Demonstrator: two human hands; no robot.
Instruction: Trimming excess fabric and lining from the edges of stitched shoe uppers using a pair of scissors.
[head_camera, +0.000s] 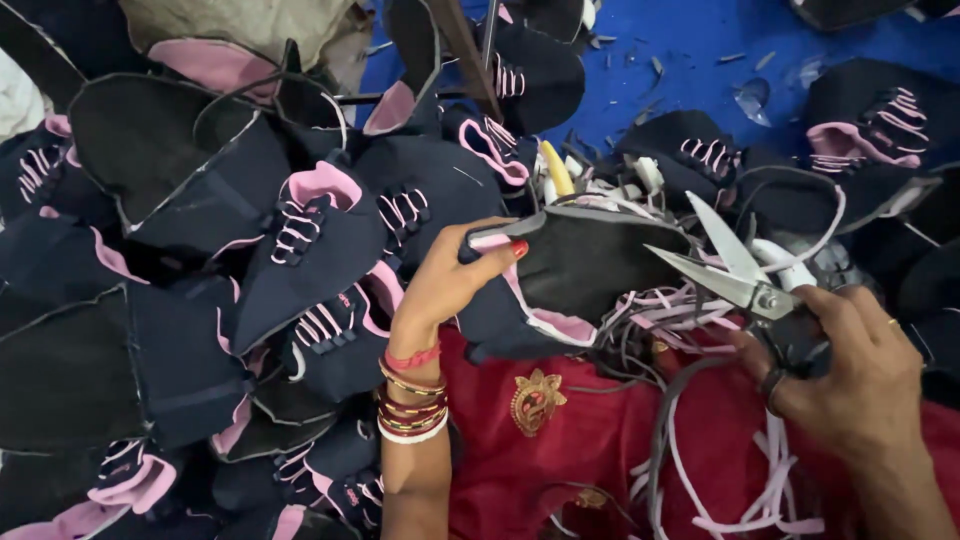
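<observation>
Head | left hand (450, 275) grips shoe upper (585, 270) | right hand (860, 375) scissors (735, 270) touching

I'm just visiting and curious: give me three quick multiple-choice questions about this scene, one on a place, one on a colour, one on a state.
1. Where is the big heap of shoe uppers?
A. to the person's left
B. on the red cloth
C. in a box

2. What colour trims the held shoe upper?
A. yellow
B. pink
C. green

3. How are the scissors in the right hand?
A. blades open
B. blades closed
C. lying down

Answers: 1 A, they fill the left side. 2 B, pink edging shows by the left hand. 3 A, blades spread apart.
</observation>
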